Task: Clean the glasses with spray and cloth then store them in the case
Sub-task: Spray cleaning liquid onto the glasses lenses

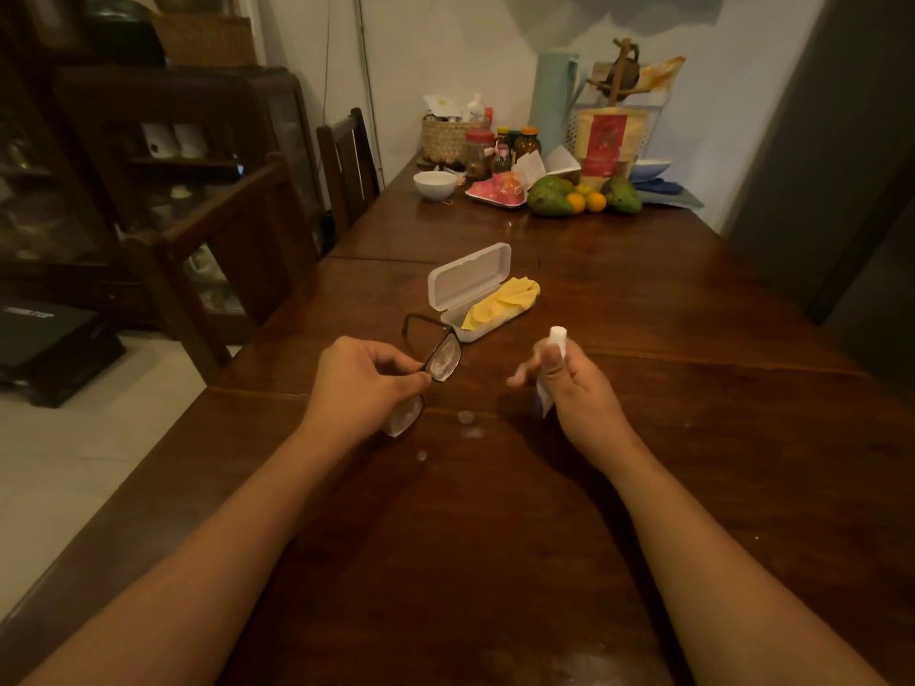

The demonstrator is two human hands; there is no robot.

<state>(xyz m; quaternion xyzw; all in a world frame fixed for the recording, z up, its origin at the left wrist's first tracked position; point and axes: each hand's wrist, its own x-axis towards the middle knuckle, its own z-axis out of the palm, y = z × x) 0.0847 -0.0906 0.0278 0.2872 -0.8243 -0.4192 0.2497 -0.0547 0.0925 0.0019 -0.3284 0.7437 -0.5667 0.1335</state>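
My left hand [365, 383] pinches the bridge of dark-framed glasses [442, 361], held above the wooden table [495, 537]. Both lenses look whitish and wet; one lens sticks up past my fingers, the other shows below my palm. My right hand [574, 388] grips a small white spray bottle [557, 336], its nozzle end up and turned toward the glasses. A white glasses case [468, 279] lies open just beyond the glasses, with a yellow cloth [500, 304] bunched inside it.
Small wet spots [466, 424] lie on the table between my hands. At the far end stand a white bowl [434, 184], a woven basket [448, 138], jars, fruit [584, 196] and packets. Wooden chairs [346, 165] line the left edge.
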